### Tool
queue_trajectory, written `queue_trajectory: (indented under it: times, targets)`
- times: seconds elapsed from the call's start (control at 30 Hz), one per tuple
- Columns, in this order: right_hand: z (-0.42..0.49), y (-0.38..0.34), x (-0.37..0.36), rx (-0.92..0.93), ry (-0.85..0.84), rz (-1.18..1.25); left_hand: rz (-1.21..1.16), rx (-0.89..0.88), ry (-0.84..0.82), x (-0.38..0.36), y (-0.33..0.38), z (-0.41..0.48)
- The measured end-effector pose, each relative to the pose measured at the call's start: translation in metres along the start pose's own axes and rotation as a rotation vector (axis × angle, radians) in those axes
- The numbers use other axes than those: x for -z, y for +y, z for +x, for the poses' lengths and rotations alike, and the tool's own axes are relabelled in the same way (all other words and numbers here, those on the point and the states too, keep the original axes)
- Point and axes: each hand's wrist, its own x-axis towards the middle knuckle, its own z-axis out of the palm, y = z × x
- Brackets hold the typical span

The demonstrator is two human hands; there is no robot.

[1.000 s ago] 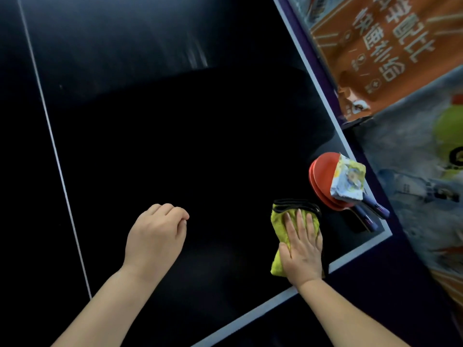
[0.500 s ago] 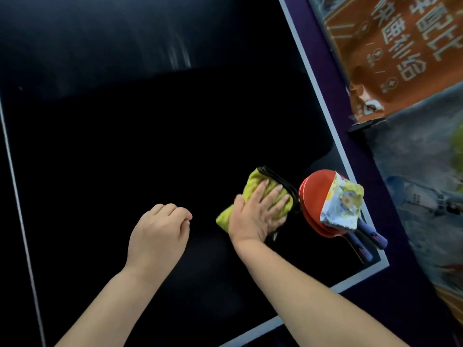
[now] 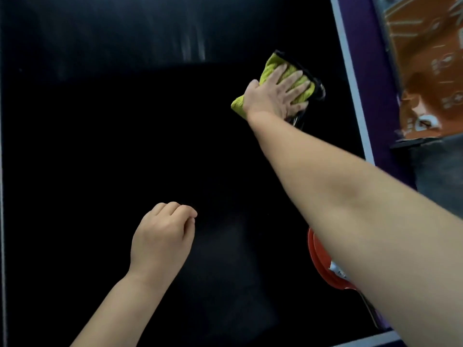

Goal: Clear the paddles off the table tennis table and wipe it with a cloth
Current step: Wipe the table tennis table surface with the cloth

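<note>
So, right fingers (image 3: 292, 78) flat on yellow cloth (image 3: 271, 63), left fingers (image 3: 175, 208) curled, empty.

I see my right hand (image 3: 274, 96) spread flat on the yellow cloth (image 3: 272, 63), pressing it to the table (image 3: 125, 121) near its right edge. My left hand (image 3: 161, 237) is curled, holding nothing. A red paddle (image 3: 322, 259) shows beneath my right forearm.

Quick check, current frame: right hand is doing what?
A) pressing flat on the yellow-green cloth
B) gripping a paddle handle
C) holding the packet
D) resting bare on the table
A: the right hand lies with straight, spread fingers on top of the yellow-green cloth on the dark table, while the red paddle shows only partly behind the forearm near the corner.
</note>
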Motion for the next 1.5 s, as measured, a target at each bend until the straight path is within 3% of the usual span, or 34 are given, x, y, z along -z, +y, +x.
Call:
queue_trajectory:
  times: [0.23, 0.43, 0.57, 0.83, 1.07, 1.23, 1.4, 1.5]
  targets:
    - [-0.026, 0.046, 0.007, 0.659, -0.142, -0.33, 0.026, -0.046, 0.016, 0.002, -0.004, -0.028]
    - [-0.116, 0.116, -0.016, 0.905, -0.105, -0.511, -0.002, -0.129, 0.061, 0.016, -0.007, -0.063]
    - [-0.19, 0.178, -0.027, 0.95, -0.101, -0.557, -0.019, -0.182, 0.09, 0.029, -0.015, -0.105]
    - [-0.354, 0.261, -0.057, 0.618, -0.123, -0.433, -0.011, -0.271, 0.073, 0.048, -0.048, -0.202]
    - [-0.454, 0.218, -0.094, 0.044, -0.181, -0.19, -0.007, -0.244, 0.097, 0.068, -0.079, -0.253]
    - [-0.44, 0.147, -0.095, -0.253, -0.256, 0.107, -0.011, -0.233, 0.092, 0.072, -0.094, -0.252]
    - [-0.37, 0.063, -0.088, -0.535, -0.235, 0.371, -0.017, -0.151, 0.063, 0.074, -0.099, -0.216]
    - [-0.32, 0.016, -0.079, -0.56, -0.23, 0.412, -0.023, -0.098, 0.037, 0.075, -0.103, -0.188]
